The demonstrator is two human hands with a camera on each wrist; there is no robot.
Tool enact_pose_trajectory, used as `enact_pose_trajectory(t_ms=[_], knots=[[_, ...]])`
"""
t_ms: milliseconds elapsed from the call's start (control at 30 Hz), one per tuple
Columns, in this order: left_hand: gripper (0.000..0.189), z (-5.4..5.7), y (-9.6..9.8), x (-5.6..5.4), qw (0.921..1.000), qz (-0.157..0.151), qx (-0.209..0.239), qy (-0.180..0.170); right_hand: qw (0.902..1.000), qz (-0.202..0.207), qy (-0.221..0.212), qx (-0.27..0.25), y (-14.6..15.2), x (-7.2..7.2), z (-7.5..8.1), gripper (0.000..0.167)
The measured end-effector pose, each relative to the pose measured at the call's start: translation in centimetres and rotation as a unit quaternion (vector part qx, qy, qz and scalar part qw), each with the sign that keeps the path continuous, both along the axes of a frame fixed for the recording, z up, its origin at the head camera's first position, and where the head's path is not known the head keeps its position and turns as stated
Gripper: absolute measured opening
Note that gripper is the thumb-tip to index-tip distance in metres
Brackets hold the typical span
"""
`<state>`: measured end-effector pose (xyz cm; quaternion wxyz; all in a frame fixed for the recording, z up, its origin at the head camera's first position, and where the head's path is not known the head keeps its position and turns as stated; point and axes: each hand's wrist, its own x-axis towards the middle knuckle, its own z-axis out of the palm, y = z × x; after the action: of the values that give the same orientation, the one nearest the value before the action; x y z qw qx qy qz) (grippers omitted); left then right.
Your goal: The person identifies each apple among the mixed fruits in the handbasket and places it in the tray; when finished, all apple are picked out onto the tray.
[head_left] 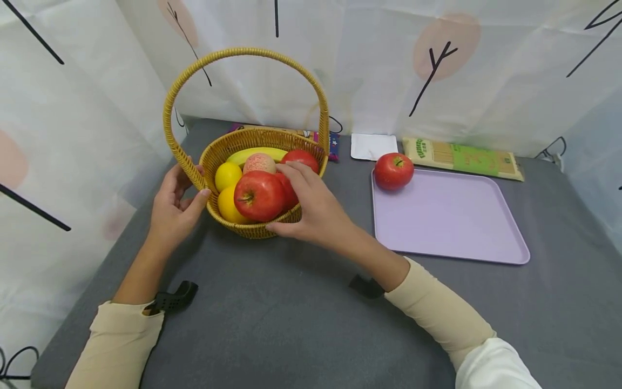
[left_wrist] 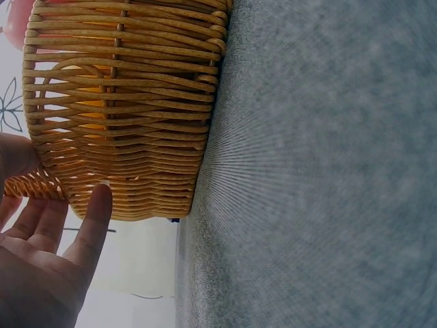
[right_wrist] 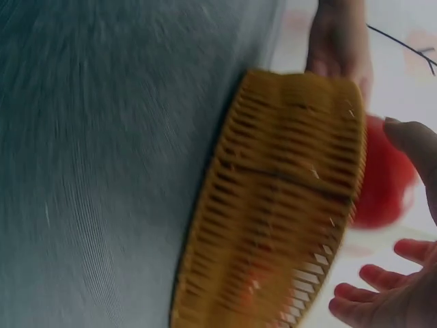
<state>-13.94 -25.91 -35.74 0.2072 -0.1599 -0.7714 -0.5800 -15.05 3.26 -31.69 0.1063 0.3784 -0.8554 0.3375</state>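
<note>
A yellow wicker basket (head_left: 250,231) with a tall arched handle stands on the grey table. My left hand (head_left: 176,208) holds its left side where the handle meets the rim, and one finger lies along the weave in the left wrist view. Inside are a large red apple (head_left: 259,196) at the front, another red apple (head_left: 301,158) behind, a peach (head_left: 259,162), a banana (head_left: 257,155) and yellow round fruits (head_left: 228,176). Over the basket's right side, my right hand (head_left: 316,208) has its fingers and thumb spread beside the apples, partly covering one. The right wrist view shows those fingers apart from the red apple (right_wrist: 384,178).
To the right lies a lilac tray (head_left: 452,216) with a red apple (head_left: 394,171) on its back left corner. Behind it are a noodle packet (head_left: 461,158) and a small white dish (head_left: 373,146). A colourful packet (head_left: 333,147) lies behind the basket, before a patterned curtain (head_left: 379,70).
</note>
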Motion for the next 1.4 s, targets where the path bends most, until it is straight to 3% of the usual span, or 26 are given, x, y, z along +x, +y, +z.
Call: enact_pose_trajectory(t_ms=[267, 700, 1400], knots=[[0.066, -0.1, -0.1, 0.0, 1.0000, -0.001, 0.003, 0.001, 0.9977, 0.027, 0.041, -0.047, -2.8, 0.0, -2.0, 0.095], [0.066, -0.1, 0.0, -0.3, 0.9999, -0.005, 0.010, 0.005, 0.9970, 0.004, 0.044, -0.063, -3.9, -0.6, -1.8, 0.086], [0.067, -0.3, -0.2, -0.3, 0.9998, -0.010, 0.010, 0.012, 0.9973, 0.003, 0.026, -0.069, -3.4, -0.5, -1.3, 0.083]])
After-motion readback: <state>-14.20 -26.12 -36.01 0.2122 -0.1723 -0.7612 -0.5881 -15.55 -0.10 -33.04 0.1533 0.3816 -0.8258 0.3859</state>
